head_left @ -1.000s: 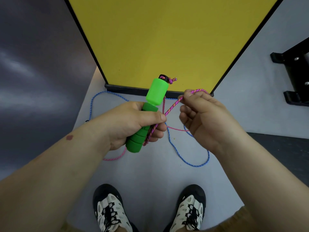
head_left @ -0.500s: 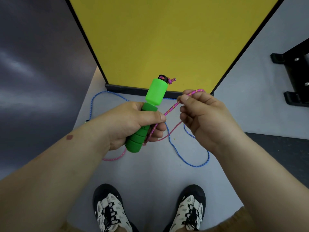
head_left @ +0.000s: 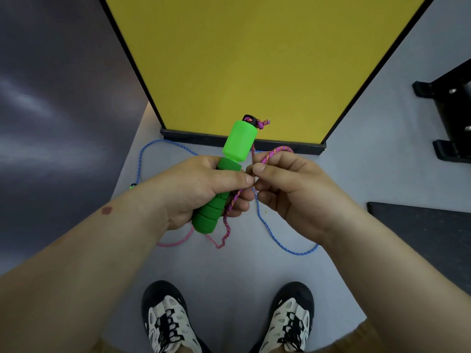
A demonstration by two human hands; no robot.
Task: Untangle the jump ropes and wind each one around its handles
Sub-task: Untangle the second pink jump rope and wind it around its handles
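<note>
Left hand (head_left: 204, 189) wraps the green handle (head_left: 224, 174) at frame centre, thumb pressing the pink rope (head_left: 229, 220) against the foam. Right hand (head_left: 288, 184) just beside it, thumb and forefinger pinching a loop of that pink rope, w/ the loop arching over its knuckles. Slack dangles below the handle to the grey floor (head_left: 229, 266). Blue rope (head_left: 280, 240) lies loose on the floor, lower centre to upper left, crossing under the pink.

Risks: if the left thumb eases, the strand prob slides and the winding loosens. Dangling pink could snag the blue where they cross and drag it up. Loop may slip off the right fingers if pulled too tight.
</note>
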